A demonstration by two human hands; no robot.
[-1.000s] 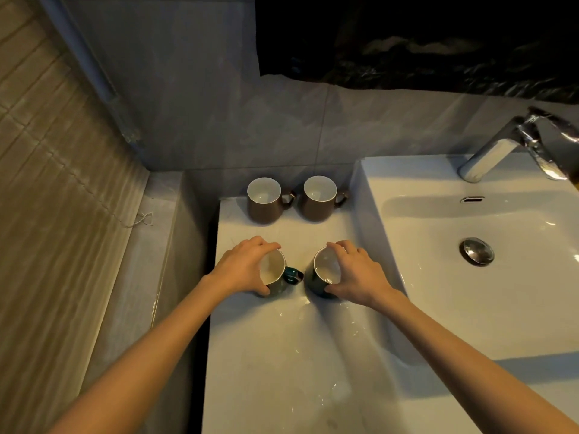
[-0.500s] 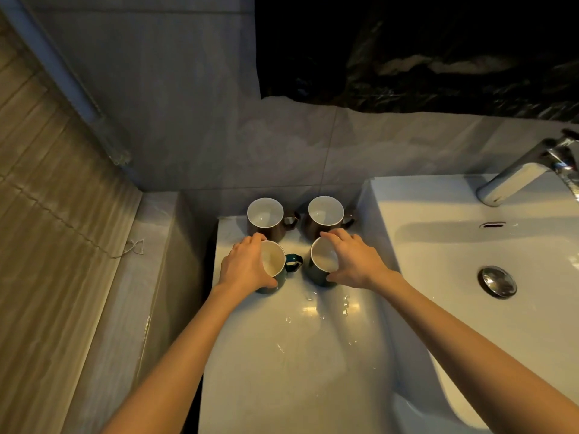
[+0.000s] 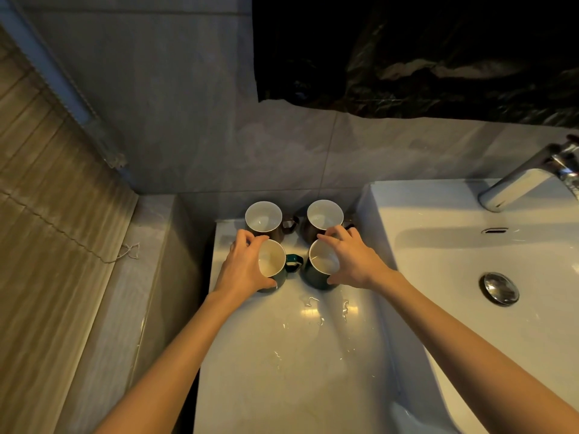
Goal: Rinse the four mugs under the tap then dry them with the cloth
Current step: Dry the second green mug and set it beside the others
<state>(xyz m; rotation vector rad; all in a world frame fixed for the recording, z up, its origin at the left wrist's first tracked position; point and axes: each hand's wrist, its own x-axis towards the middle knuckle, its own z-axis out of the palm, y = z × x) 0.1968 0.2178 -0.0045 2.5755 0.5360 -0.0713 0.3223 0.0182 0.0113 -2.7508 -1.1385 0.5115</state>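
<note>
Four mugs in a square at centre frame; both hands on the front pair.

Left hand (image 3: 242,267) curls over the left green mug (image 3: 271,258), fingers on the far rim and thumb on the near side. Right hand (image 3: 357,261) grips the right green mug (image 3: 324,261) the same way. Both mugs stand on the table (image 3: 297,371), just in front of the left brown mug (image 3: 263,216) and right brown mug (image 3: 324,214). Tap (image 3: 520,183) is at right edge, over the sink (image 3: 454,277); no cloth in view. Risks: droplets (image 3: 313,311) wet the table, so rim-only grips on glazed mugs may slip. Fingertips sit close to the brown mugs, so lifting could knock them. Two mugs carried together could strike the sink edge.
</note>
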